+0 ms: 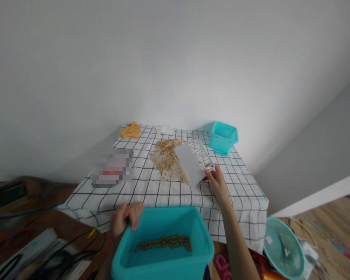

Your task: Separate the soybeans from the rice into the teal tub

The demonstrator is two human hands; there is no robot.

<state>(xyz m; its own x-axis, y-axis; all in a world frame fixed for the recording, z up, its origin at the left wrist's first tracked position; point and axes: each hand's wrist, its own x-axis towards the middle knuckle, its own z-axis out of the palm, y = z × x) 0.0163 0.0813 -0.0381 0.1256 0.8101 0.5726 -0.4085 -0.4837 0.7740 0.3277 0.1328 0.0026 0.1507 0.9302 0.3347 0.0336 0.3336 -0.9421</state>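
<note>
My left hand [126, 218] grips the upper left rim of a turquoise plastic bin [163, 265], which is tilted up against the front edge of the table. Small green beans or peas [166, 242] lie in a band inside the bin. Between the fingers of my right hand [216, 179] is a flat white plastic board [192, 165] with cut-out slots along one side. The board's left edge touches a spread pile of yellow kernels and pale grains [167, 159] on the checked tablecloth [144, 186].
A second turquoise basket [224, 136] stands at the back right of the table. An orange cloth [131, 130] and a white crumpled piece [164, 130] lie at the back. A blurred-out packet [113, 169] is at left. On the floor are cables and a round turquoise basin [284, 249].
</note>
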